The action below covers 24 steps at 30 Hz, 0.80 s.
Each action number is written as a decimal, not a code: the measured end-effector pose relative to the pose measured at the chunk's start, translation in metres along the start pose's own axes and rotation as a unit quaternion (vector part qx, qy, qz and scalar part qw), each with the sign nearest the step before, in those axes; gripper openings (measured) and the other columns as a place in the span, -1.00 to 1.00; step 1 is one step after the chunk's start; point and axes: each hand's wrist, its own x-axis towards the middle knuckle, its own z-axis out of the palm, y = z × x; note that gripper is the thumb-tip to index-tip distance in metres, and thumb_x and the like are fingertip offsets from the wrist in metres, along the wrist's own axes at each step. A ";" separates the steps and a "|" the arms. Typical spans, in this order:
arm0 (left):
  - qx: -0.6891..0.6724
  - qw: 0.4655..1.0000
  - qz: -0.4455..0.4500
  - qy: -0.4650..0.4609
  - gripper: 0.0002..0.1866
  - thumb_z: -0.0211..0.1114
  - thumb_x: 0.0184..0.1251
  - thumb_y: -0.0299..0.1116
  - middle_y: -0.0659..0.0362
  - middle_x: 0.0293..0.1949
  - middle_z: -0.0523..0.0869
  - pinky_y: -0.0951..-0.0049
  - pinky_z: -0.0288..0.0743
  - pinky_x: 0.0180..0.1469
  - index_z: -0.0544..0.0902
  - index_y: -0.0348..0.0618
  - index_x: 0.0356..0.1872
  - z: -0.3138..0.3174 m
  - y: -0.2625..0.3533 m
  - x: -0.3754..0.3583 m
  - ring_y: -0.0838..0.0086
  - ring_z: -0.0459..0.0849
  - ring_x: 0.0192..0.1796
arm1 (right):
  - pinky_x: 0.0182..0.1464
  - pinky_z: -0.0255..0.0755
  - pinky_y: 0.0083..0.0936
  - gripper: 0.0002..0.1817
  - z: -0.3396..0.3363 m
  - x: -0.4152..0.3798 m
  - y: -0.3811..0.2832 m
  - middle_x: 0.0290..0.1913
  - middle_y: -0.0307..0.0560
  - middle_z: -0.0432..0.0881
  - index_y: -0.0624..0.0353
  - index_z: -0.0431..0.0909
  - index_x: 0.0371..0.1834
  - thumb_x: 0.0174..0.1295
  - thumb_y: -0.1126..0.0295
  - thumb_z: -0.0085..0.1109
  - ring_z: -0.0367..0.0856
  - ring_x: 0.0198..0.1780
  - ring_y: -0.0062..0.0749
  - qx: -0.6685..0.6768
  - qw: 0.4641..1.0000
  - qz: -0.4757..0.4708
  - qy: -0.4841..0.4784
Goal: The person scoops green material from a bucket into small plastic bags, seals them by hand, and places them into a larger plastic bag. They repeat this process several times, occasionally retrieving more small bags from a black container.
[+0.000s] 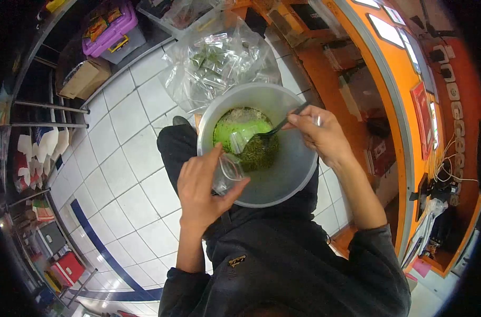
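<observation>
A translucent bucket sits between my legs, holding a dark green, crumbly, herb-like material with a bright green patch. My left hand is closed round a small clear plastic cup at the bucket's near left rim. Between the fingers of my right hand is the handle of a black spoon; its head reaches down into the green material. Another small clear container lies on that material, near the spoon's head.
Beyond the bucket stands a large clear plastic bag with small clear containers and something green inside. An orange cabinet rises on the right. To the left are white floor tiles, a cardboard box and a purple-lidded toolbox.
</observation>
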 end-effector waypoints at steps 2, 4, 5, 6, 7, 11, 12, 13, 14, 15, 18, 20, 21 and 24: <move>0.029 1.000 0.011 -0.003 -0.15 0.77 -0.12 -0.24 0.01 -0.13 0.77 0.24 0.56 -0.07 0.61 -0.31 0.28 0.010 0.007 0.003 0.17 0.75 -0.15 | -0.57 0.11 -0.71 -0.83 -0.003 -0.009 -0.001 -0.30 -0.14 0.82 0.19 0.69 -0.12 0.42 0.32 0.37 0.32 -0.58 -0.82 0.045 0.999 -0.023 0.019; 0.046 0.999 0.007 0.018 -0.14 0.77 -0.11 -0.21 0.02 -0.13 0.78 0.24 0.56 -0.07 0.61 -0.31 0.28 0.021 0.014 0.006 0.18 0.75 -0.15 | -0.51 0.28 -0.71 -0.82 -0.005 -0.017 -0.001 -0.28 -0.11 0.83 0.23 0.66 -0.05 0.41 0.38 0.37 0.48 -0.53 -0.76 0.062 0.998 -0.014 0.030; 0.048 0.999 0.009 0.018 -0.14 0.77 -0.11 -0.21 0.02 -0.13 0.78 0.24 0.56 -0.07 0.61 -0.31 0.28 0.025 0.018 0.007 0.18 0.75 -0.15 | -0.51 0.28 -0.71 -0.82 -0.002 -0.022 -0.002 -0.28 -0.11 0.83 0.23 0.66 -0.05 0.41 0.38 0.37 0.48 -0.53 -0.76 0.064 0.997 -0.015 0.029; 0.050 0.998 0.011 0.029 -0.15 0.76 -0.09 -0.21 0.03 -0.13 0.78 0.24 0.56 -0.07 0.60 -0.31 0.29 0.029 0.021 0.009 0.17 0.74 -0.14 | -0.44 0.39 -0.68 -0.83 0.005 -0.029 -0.005 -0.26 -0.11 0.83 0.26 0.67 -0.05 0.40 0.42 0.38 0.57 -0.46 -0.71 0.042 0.997 -0.059 0.039; 0.052 0.998 0.012 0.040 -0.15 0.75 -0.08 -0.22 0.03 -0.13 0.78 0.24 0.56 -0.07 0.60 -0.31 0.29 0.034 0.024 0.011 0.17 0.74 -0.13 | -0.37 0.49 -0.66 -0.83 0.011 -0.035 -0.008 -0.24 -0.10 0.84 0.28 0.67 -0.05 0.38 0.46 0.39 0.67 -0.39 -0.67 0.018 0.993 -0.103 0.049; 0.046 0.992 0.052 0.104 -0.22 0.72 -0.04 -0.21 0.05 -0.17 0.77 0.26 0.50 -0.18 0.62 -0.36 0.23 0.051 0.028 0.021 0.19 0.73 -0.23 | -0.19 0.61 -0.57 -0.82 0.021 -0.057 -0.015 -0.20 -0.03 0.84 0.31 0.70 -0.04 0.34 0.52 0.41 0.79 -0.22 -0.52 -0.113 0.956 -0.269 0.039; 0.026 0.992 0.049 0.117 -0.22 0.73 -0.05 -0.24 0.03 -0.14 0.78 0.26 0.53 -0.14 0.62 -0.37 0.23 0.054 0.029 0.021 0.18 0.74 -0.20 | -0.18 0.62 -0.56 -0.81 0.020 -0.065 -0.023 -0.19 -0.02 0.84 0.31 0.72 -0.05 0.30 0.54 0.42 0.81 -0.21 -0.49 -0.166 0.945 -0.283 0.010; 0.006 0.991 0.046 0.129 -0.22 0.73 -0.07 -0.27 0.01 -0.12 0.79 0.25 0.55 -0.10 0.62 -0.37 0.22 0.055 0.029 0.021 0.16 0.75 -0.17 | -0.17 0.63 -0.54 -0.81 0.019 -0.069 -0.027 -0.17 -0.01 0.84 0.31 0.73 -0.06 0.27 0.56 0.44 0.82 -0.20 -0.45 -0.218 0.930 -0.296 -0.018; 0.007 0.990 0.047 0.129 -0.22 0.73 -0.07 -0.27 0.01 -0.12 0.79 0.25 0.55 -0.10 0.62 -0.37 0.22 0.057 0.028 0.022 0.16 0.75 -0.17 | -0.17 0.63 -0.54 -0.81 0.017 -0.068 -0.025 -0.17 -0.01 0.84 0.31 0.73 -0.06 0.27 0.56 0.44 0.82 -0.20 -0.45 -0.217 0.930 -0.297 -0.018; -0.018 0.989 0.035 0.142 -0.23 0.74 -0.08 -0.29 -0.01 -0.09 0.79 0.23 0.58 -0.05 0.62 -0.38 0.21 0.058 0.027 0.021 0.13 0.76 -0.15 | -0.18 0.65 -0.53 -0.80 0.015 -0.067 -0.023 -0.17 -0.01 0.84 0.30 0.74 -0.07 0.24 0.57 0.45 0.83 -0.21 -0.42 -0.228 0.893 -0.387 -0.013; -0.041 0.986 0.010 0.163 -0.23 0.76 -0.09 -0.31 -0.04 -0.07 0.80 0.19 0.61 0.03 0.62 -0.39 0.20 0.061 0.022 0.018 0.09 0.77 -0.10 | -0.19 0.68 -0.47 -0.77 0.007 -0.075 -0.025 -0.16 -0.02 0.84 0.28 0.75 -0.08 0.18 0.59 0.48 0.85 -0.22 -0.35 -0.222 0.857 -0.464 0.027; -0.039 0.984 -0.001 0.172 -0.22 0.76 -0.09 -0.32 -0.05 -0.06 0.80 0.17 0.62 0.07 0.61 -0.40 0.20 0.060 0.019 0.018 0.08 0.77 -0.09 | -0.18 0.69 -0.44 -0.75 0.002 -0.083 -0.032 -0.16 -0.03 0.84 0.26 0.75 -0.08 0.16 0.60 0.50 0.85 -0.23 -0.32 -0.208 0.863 -0.456 0.062; -0.021 0.985 0.007 0.168 -0.22 0.77 -0.09 -0.31 -0.05 -0.07 0.79 0.16 0.63 0.06 0.61 -0.39 0.21 0.058 0.018 0.018 0.07 0.77 -0.08 | -0.15 0.69 -0.39 -0.75 0.000 -0.085 -0.036 -0.15 0.00 0.83 0.26 0.74 -0.08 0.16 0.58 0.50 0.85 -0.19 -0.25 -0.259 0.875 -0.404 0.066; 0.001 0.987 0.027 0.158 -0.22 0.77 -0.09 -0.30 -0.05 -0.09 0.77 0.14 0.64 0.05 0.62 -0.37 0.21 0.057 0.019 0.017 0.06 0.76 -0.08 | -0.10 0.68 -0.34 -0.77 0.013 -0.076 -0.037 -0.15 0.06 0.80 0.27 0.72 -0.10 0.18 0.53 0.49 0.84 -0.12 -0.14 -0.314 0.881 -0.349 0.058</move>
